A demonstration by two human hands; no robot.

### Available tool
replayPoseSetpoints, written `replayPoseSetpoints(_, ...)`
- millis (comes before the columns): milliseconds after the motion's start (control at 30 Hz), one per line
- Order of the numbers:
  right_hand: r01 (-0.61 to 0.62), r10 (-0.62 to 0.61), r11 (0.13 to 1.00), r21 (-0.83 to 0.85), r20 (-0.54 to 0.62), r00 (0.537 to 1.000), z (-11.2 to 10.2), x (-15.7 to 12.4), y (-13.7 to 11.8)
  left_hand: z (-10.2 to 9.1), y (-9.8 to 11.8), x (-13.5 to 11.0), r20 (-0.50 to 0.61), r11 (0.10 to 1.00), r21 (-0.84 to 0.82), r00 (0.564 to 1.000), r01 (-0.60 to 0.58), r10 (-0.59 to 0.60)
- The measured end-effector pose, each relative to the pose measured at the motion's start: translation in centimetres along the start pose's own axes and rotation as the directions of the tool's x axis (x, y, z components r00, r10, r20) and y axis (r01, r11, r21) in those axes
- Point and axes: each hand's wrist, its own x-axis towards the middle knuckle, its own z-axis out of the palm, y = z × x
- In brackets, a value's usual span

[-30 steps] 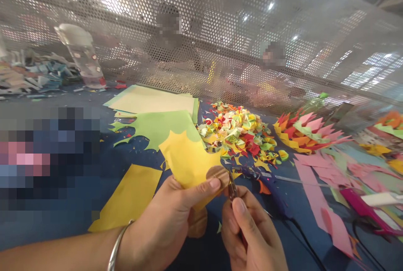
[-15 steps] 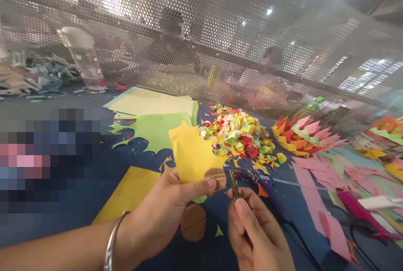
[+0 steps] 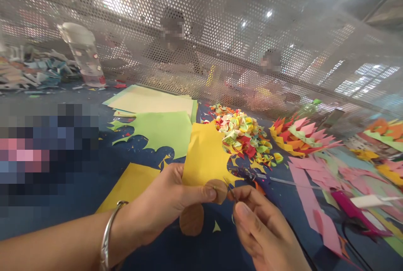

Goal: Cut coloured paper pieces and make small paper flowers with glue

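Observation:
My left hand [image 3: 163, 212] pinches a yellow paper sheet [image 3: 206, 155] together with a brown cardboard disc [image 3: 218, 189] held against its lower edge. My right hand [image 3: 267, 231] is closed round small scissors [image 3: 232, 193] whose tips point up at the disc's right edge. A second brown disc [image 3: 192, 219] lies on the blue table below my left hand, with a tiny yellow offcut [image 3: 215, 228] beside it. A silver bangle [image 3: 107, 237] sits on my left wrist.
Green paper [image 3: 160, 130] with cut edges and pale sheets [image 3: 151, 102] lie behind. A heap of coloured paper scraps [image 3: 242, 132], spiky paper pieces [image 3: 299, 136], pink strips [image 3: 315, 195], magenta scissors [image 3: 355, 212] and a clear bottle [image 3: 82, 55] surround the spot. Two people sit behind a perforated screen [image 3: 220, 44].
The yellow sheet has swung upright and to the right in my left hand. My right hand has brought the scissors' tips closer to the disc.

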Motion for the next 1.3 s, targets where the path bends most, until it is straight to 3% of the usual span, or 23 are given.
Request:
replayPoseSetpoints(433, -0.031, 0.032, 0.999, -0.029, 0.019, 0.999, -0.39, -0.28, -0.03, -0.12, -0.25, -0.04, -0.007, 0.995, 0.101, 1.0, 0.008, -0.007)
replayPoseSetpoints(700, -0.03, 0.03, 0.999, -0.039, 0.004, 1.0, -0.52, -0.09, 0.22, -0.11, -0.43, -0.03, 0.009, 0.991, 0.101, 0.996, 0.088, -0.089)
replayPoseSetpoints(1000, -0.05, 0.049, 0.996, -0.068, -0.015, 0.999, -0.74, 0.02, 0.13, -0.2, -0.05, 0.14, -0.002, 0.969, 0.242, 0.999, 0.041, -0.041)
replayPoseSetpoints(1300, -0.038, 0.038, 0.992, -0.117, -0.007, 0.999, -0.49, 0.19, -0.46, -0.27, 0.02, 0.28, -0.071, 0.976, 0.216, 0.997, 0.008, 0.008)
